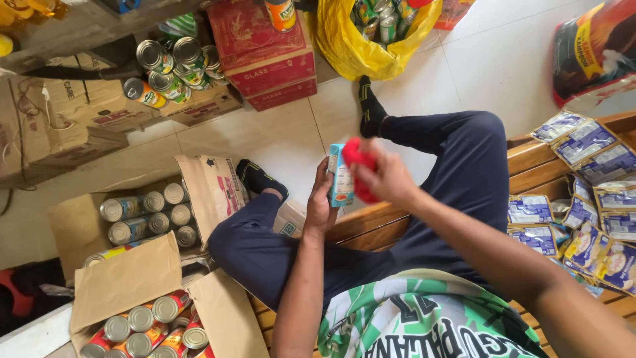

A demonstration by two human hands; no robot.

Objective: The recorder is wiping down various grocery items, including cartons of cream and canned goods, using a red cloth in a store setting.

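From the head camera I looked down on a seated person in dark trousers and a green-and-white patterned shirt, legs stretched over a pale tiled floor (278,142). The left hand (320,202) was wrapped around a small light-blue carton (340,178), held upright in front of the knees, fingers closed on its near edge. The right hand (387,180) was closed on a bunched red cloth (361,174) and pressed it against the carton's right side — cloth and carton were touching, and the cloth hid part of the pack.

To the left of the legs I saw an open cardboard box (79,229) with silver-topped cans lying on their sides, and nearer the camera a second open box (126,282) holding cans (142,331) with red labels standing upright. Further off, more cans (172,63) were stacked on flat brown cartons, next to two red boxes (271,63) set one on the other. A yellow plastic bag (358,46) full of tins sat just beyond the person's far foot.

On the right, a wooden bench (530,156) carried a spread of blue-and-white sachets (586,142) — overlapping, some flat, some tilted. A dark printed sack (593,50) lay on the floor beyond them.
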